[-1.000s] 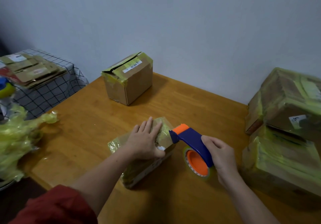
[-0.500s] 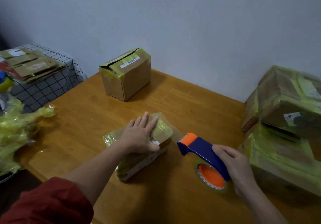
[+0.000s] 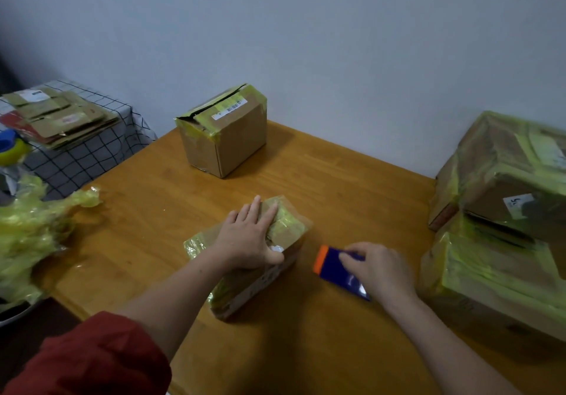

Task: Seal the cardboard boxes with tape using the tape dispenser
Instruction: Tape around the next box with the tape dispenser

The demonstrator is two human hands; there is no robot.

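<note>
A small flat cardboard box (image 3: pixel 289 230), wrapped in yellowish tape, lies in the middle of the wooden table (image 3: pixel 337 186). My left hand (image 3: pixel 248 238) presses flat on its top, fingers straight and thumb over the near edge. Just to its right is the blue tape dispenser (image 3: pixel 332 264) with its orange front, low against the table. My right hand (image 3: pixel 379 269) grips it from above and hides the tape roll. A gap of bare table separates dispenser and box.
A taller box (image 3: pixel 226 131) with a gaping taped top stands at the back. Two large taped boxes (image 3: pixel 505 180) (image 3: pixel 490 278) are stacked at the right edge. Crumpled yellow plastic (image 3: pixel 30 229) lies at the left, flattened cardboard (image 3: pixel 58 115) on a checked side table.
My right hand pulled the dispenser away from the small box to the right and lowered it, turning it so the roll no longer shows. The left hand stayed pressed on the box.
</note>
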